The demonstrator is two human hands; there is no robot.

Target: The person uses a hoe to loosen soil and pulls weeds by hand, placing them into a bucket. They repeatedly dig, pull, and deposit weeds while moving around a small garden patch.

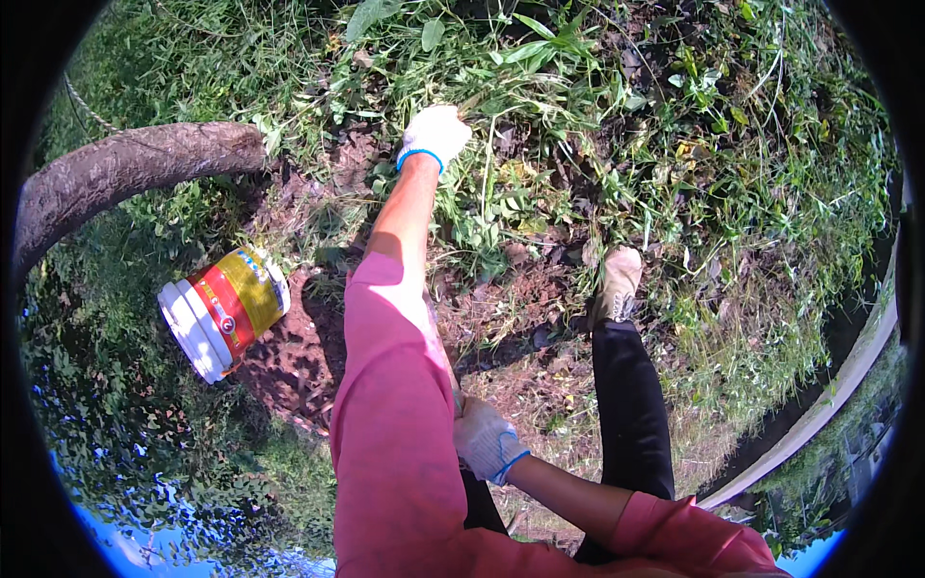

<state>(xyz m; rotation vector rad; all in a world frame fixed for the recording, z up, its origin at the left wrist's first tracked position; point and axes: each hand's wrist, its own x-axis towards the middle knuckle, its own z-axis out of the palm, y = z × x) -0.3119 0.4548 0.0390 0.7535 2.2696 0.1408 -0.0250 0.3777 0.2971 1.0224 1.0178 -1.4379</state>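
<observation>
My left hand point(435, 136), in a white knit glove with a blue cuff, reaches forward into green grass and weeds point(506, 94). Its fingers are curled and tan stems lie against them; what is inside the fist is hidden. Closer to my body, my right hand point(490, 442) wears a matching glove and is closed around a slender handle point(457, 399). That handle runs forward beneath my left arm, and its far end is out of sight. Uprooted or flattened leaves lie on reddish soil point(535, 292) between the hands and my shoe point(620, 282).
A white bucket point(230, 303) with a red and yellow label lies tilted at the left on bare soil. Behind it, a thick curved tree trunk point(152, 155) rises from the ground. A pale concrete edge point(831, 397) curves along the right.
</observation>
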